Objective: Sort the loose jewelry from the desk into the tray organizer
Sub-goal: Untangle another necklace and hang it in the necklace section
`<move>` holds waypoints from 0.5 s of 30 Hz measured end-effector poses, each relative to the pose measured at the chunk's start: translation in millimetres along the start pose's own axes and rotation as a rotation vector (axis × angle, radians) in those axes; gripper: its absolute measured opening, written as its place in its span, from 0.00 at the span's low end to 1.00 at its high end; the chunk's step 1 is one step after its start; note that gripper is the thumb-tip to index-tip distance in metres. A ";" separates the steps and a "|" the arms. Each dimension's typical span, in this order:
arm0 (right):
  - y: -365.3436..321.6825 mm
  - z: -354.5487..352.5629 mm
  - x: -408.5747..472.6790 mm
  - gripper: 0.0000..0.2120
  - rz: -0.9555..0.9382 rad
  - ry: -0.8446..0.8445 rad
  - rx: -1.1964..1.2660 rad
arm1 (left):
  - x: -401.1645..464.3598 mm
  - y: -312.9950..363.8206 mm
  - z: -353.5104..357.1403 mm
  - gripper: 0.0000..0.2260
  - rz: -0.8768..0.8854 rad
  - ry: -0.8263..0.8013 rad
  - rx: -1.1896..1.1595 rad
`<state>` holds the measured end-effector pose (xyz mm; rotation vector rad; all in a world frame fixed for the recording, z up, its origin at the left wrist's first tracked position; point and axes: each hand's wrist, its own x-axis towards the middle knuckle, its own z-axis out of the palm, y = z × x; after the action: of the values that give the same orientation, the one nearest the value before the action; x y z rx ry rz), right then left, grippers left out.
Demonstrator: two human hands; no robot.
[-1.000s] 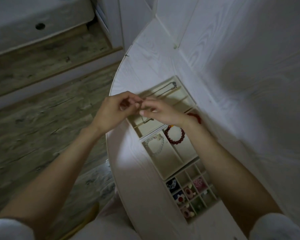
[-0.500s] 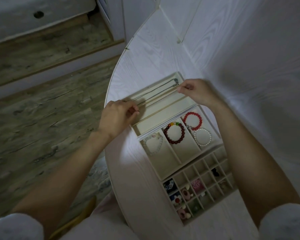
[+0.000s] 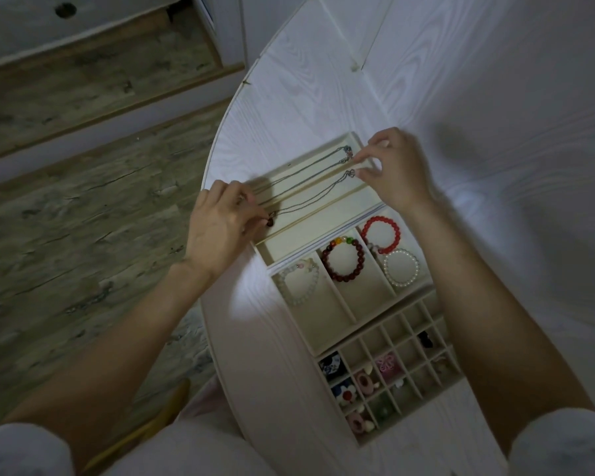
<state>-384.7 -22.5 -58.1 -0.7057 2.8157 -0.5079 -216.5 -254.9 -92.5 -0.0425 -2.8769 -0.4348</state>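
Necklace (image 3: 310, 197) lies stretched in tray organizer (image 3: 361, 317) far slot, beyond the bracelets. Left hand (image 3: 217, 231) pinches its pendant end at tray's left edge; right hand (image 3: 392, 170) fingers pinch the clasp end, far-right corner.

Desk (image 3: 282, 108) beyond the tray (image 3: 354, 138) is bare, so room to reach in from far side. Wall (image 3: 495, 97) sits close on the right, tight there. Left hand (image 3: 217, 231) and right hand (image 3: 392, 170) block both ends of the necklace slots; bracelet compartments btwn the arms open from above.
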 end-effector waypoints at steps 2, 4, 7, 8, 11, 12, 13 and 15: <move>2.6 2.4 1.0 0.06 -0.008 0.021 -0.096 | 5.1 0.7 -1.3 0.04 0.017 -0.032 0.013; 0.9 4.7 4.2 0.06 -0.006 0.011 -0.167 | 13.4 5.0 -1.9 0.06 0.044 -0.059 0.013; -4.3 8.0 11.6 0.08 0.008 -0.013 -0.219 | 23.6 12.2 1.1 0.10 0.071 -0.130 0.093; -5.9 8.6 13.8 0.08 0.015 -0.008 -0.228 | 25.2 13.7 2.5 0.11 0.076 -0.150 0.131; -6.8 11.9 17.3 0.09 0.046 -0.006 -0.244 | 26.1 14.1 5.3 0.11 0.068 -0.190 0.188; -6.2 14.4 18.2 0.09 0.058 -0.003 -0.245 | 25.5 13.6 5.8 0.10 0.067 -0.193 0.196; -4.6 17.3 19.7 0.10 0.085 0.007 -0.242 | 25.2 12.9 5.9 0.09 0.068 -0.195 0.199; -1.8 22.5 22.4 0.13 0.165 0.051 -0.239 | 23.3 10.7 6.1 0.05 0.071 -0.191 0.193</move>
<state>-397.5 -41.2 -80.5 -0.4992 2.9802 -0.1655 -239.8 -243.0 -89.6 -0.1613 -3.0782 -0.1457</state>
